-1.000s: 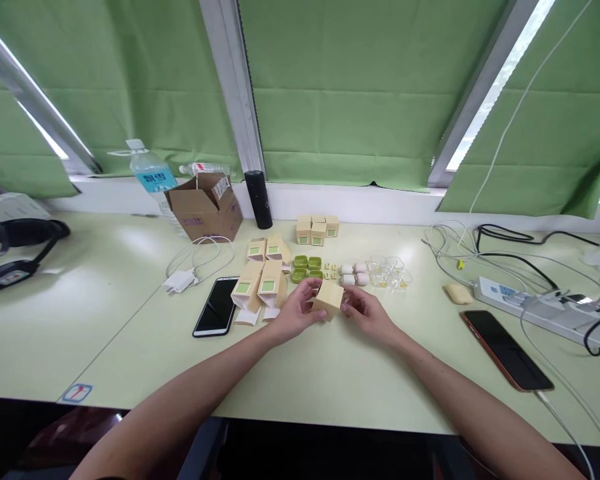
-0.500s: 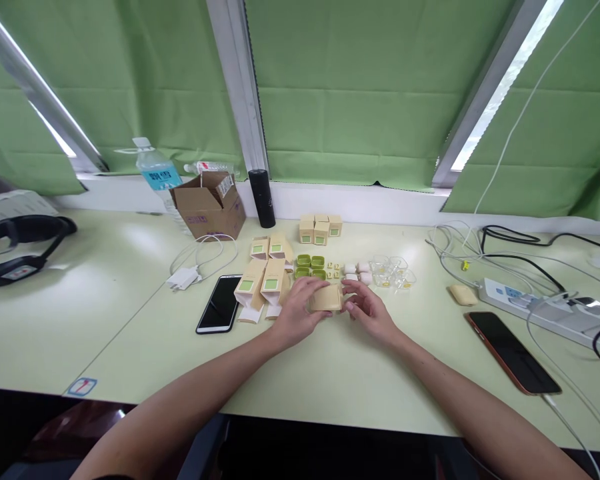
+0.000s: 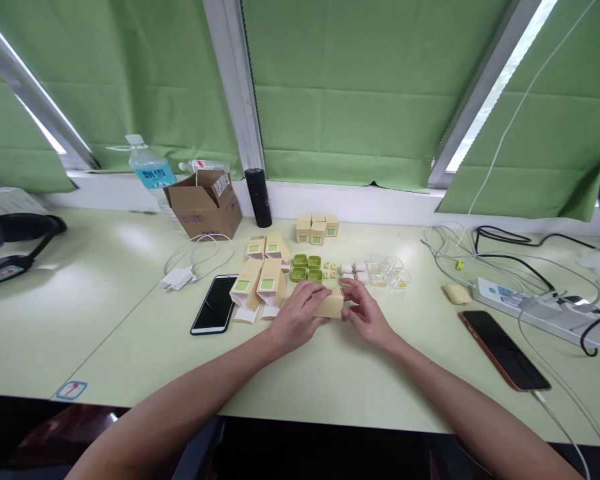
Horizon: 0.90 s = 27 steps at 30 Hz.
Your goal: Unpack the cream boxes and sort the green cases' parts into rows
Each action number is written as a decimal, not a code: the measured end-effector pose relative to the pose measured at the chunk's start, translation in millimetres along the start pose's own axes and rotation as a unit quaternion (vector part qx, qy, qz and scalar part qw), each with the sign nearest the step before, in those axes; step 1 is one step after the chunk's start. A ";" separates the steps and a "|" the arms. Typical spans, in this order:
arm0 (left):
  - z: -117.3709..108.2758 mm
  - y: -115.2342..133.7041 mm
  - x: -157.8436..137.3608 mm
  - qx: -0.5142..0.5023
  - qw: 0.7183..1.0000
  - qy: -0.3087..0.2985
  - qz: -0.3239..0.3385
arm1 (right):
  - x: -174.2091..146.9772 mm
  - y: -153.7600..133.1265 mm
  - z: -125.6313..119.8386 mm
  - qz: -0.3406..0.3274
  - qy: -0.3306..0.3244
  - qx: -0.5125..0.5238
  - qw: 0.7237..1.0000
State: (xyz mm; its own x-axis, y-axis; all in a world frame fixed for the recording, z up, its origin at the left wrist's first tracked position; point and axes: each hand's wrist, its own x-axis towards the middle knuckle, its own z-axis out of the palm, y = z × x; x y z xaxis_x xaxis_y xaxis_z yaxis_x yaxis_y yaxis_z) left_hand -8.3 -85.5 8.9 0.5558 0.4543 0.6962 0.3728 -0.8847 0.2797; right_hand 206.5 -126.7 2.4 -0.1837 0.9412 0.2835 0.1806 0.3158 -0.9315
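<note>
Between my hands is a small tan cardboard box (image 3: 331, 305) lying sideways. My left hand (image 3: 299, 313) wraps round its left part. The fingers of my right hand (image 3: 365, 312) are curled at its right end, thumb and fingers touching the edge. Left of it stand several opened tan boxes (image 3: 247, 285) with green labels and loose flaps. Just beyond my hands sit several green square trays (image 3: 300, 273), tiny yellowish pieces (image 3: 330, 270), pinkish-white rounded pieces (image 3: 361, 267) and clear plastic cups (image 3: 393, 270).
A group of small tan boxes (image 3: 317, 231) stands further back. On the left are a phone (image 3: 215, 305), a charger with cable (image 3: 179, 279), a brown carton (image 3: 203, 207) and a black cylinder (image 3: 259, 198). To the right lie another phone (image 3: 504, 350) and a power strip (image 3: 533, 313).
The box has turned so its longer side now shows, and my right fingers have closed in on its right end. The view has shifted slightly.
</note>
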 end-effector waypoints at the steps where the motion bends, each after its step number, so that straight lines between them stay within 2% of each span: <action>1: -0.5 0.3 0.4 0.004 1.000 -0.003 0.003 | -0.5 -0.9 0.6 0.001 0.000 -0.002 1.000; 10: 1.0 5.0 -0.5 -0.020 0.999 0.006 -0.024 | -1.0 -3.8 2.1 -0.003 0.036 0.006 0.999; 20: 3.9 3.8 -2.7 -0.028 0.999 -0.004 -0.037 | -4.1 -9.8 1.5 -0.008 0.010 -0.036 0.999; 27: 7.5 -2.3 -5.5 -0.013 1.000 -0.015 -0.013 | -1.3 -9.7 -0.3 -0.011 -0.002 -0.062 0.998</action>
State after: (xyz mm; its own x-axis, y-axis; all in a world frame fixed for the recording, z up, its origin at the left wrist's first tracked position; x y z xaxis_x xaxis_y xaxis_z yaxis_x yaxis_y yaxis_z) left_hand -6.6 -85.2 -0.6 0.5691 0.4792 0.6682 0.3672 -0.8752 0.3149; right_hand 205.3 -130.9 11.1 -0.1928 0.9334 0.3026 0.2944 0.3492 -0.8896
